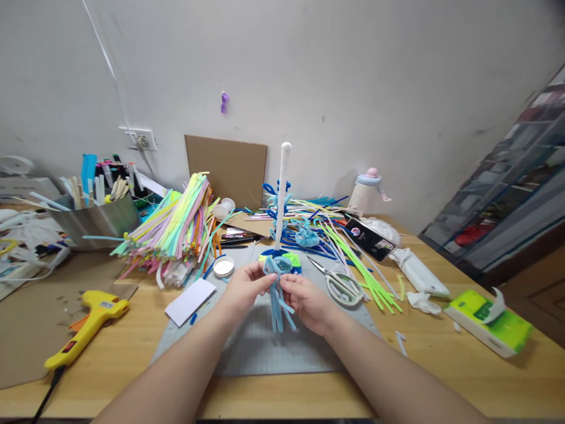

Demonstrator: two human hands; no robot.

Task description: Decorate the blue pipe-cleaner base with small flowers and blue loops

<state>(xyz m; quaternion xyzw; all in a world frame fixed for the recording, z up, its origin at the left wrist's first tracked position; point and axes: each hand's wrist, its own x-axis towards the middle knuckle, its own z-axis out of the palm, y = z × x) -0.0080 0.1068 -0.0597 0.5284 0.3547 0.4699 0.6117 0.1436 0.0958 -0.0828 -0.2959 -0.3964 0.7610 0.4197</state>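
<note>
My left hand (250, 287) and my right hand (308, 301) meet above a grey mat (269, 356). Between them, both pinch a bundle of light blue pipe cleaners (276, 312), whose loose ends hang down toward me. Its upper part is bent into a loop. Just behind it rises a white wrapped stick (283, 194), upright, with blue and yellow-green fuzzy material (292, 259) around its foot. Scissors (339, 284) with pale handles lie to the right of my right hand. A white card (190, 301) and a small round white lid (223, 267) lie left of my left hand.
A yellow glue gun (88, 324) lies at the left. Piled pastel pipe cleaners (176, 227) stand behind it, beside a metal holder (97, 224) of sticks. To the right are green pipe cleaners (368, 268), a phone (369, 238), a bottle (364, 193) and a tissue pack (489, 321).
</note>
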